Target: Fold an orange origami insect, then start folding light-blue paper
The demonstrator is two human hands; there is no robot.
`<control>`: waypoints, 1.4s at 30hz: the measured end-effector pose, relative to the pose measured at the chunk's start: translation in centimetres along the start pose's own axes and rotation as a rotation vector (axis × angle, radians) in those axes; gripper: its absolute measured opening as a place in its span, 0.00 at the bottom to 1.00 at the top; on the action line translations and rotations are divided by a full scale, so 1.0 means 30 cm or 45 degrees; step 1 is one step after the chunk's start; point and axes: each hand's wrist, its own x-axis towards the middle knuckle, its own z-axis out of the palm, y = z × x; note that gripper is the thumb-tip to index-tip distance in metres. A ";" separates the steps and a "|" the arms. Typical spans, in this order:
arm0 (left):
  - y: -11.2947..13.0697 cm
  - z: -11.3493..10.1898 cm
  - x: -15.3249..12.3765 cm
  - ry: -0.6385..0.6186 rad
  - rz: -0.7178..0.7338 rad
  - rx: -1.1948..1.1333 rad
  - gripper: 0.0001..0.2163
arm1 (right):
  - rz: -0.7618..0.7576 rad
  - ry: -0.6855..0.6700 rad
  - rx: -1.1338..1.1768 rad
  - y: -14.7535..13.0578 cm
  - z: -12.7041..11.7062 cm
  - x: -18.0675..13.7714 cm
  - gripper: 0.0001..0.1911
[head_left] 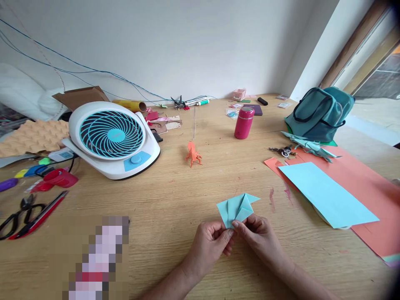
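A small folded piece of light blue origami paper [235, 209] is held up just over the table near its front. My left hand [212, 238] pinches its lower left edge between thumb and fingers. On the lower right, my right hand [261, 235] grips the same paper, its thumb pressed on the front near the left thumb. Folded flaps and a pointed corner show at the paper's upper right. Beyond it stands an orange origami figure [193, 155] with thin legs. A flat light blue sheet [328, 196] lies to the right, over orange paper [375, 187].
At the left are a white and blue fan [115, 135], black-handled scissors [23, 212] and a red cutter [40, 214]. Further back stand a pink flask [244, 123] and a teal bag [317, 112]. Keys [283, 151] lie beside a blue origami figure [311, 146]. A blurred patch covers the lower left.
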 end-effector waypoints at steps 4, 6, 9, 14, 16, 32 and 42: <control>-0.002 -0.003 -0.006 0.003 0.022 0.035 0.23 | -0.034 -0.033 -0.011 -0.007 -0.001 -0.003 0.25; 0.002 -0.001 -0.007 0.002 0.011 0.050 0.22 | -0.073 -0.007 -0.053 -0.014 -0.002 -0.004 0.26; 0.010 0.004 -0.006 0.009 -0.004 0.053 0.21 | -0.116 -0.011 -0.094 -0.031 -0.002 -0.006 0.28; 0.020 0.004 -0.003 -0.011 -0.020 0.081 0.21 | -0.129 -0.070 -0.080 -0.045 0.001 -0.005 0.27; 0.022 0.002 -0.005 -0.022 0.004 0.104 0.20 | -0.146 -0.069 -0.095 -0.041 0.002 -0.006 0.27; 0.009 -0.005 0.001 -0.022 -0.018 0.062 0.21 | -0.049 0.073 -0.164 -0.059 -0.011 -0.002 0.34; 0.040 -0.008 -0.010 -0.054 -0.070 0.079 0.22 | -0.011 0.083 -0.143 -0.050 -0.027 -0.005 0.34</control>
